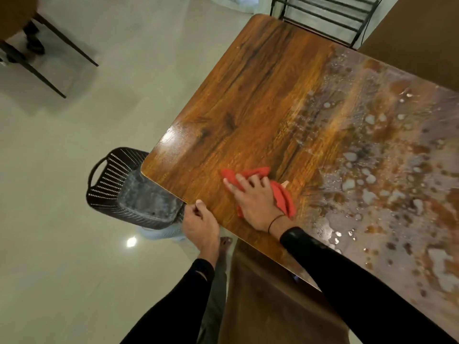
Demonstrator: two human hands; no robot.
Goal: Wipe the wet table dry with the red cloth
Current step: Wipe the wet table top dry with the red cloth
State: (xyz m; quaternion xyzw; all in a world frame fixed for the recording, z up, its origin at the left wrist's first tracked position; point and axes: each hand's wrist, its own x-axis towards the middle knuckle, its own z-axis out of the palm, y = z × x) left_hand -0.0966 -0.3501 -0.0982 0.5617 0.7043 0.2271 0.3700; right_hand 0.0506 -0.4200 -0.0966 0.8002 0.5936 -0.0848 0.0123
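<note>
A wooden table (248,100) fills the right of the view. Its right half is covered in water drops and puddles (387,170); the left half looks dry and glossy. A crumpled red cloth (283,194) lies on the table close to the near edge. My right hand (253,199) presses flat on the cloth, fingers spread toward the left. My left hand (198,222) rests at the table's near edge, thumb on top and fingers curled under it.
A black perforated basket (119,184) stands on the floor beside the table's near-left corner. A black metal chair (327,18) sits at the far end. Dark chair legs (49,58) stand on the tiled floor at upper left. A brown chair back (273,294) is below me.
</note>
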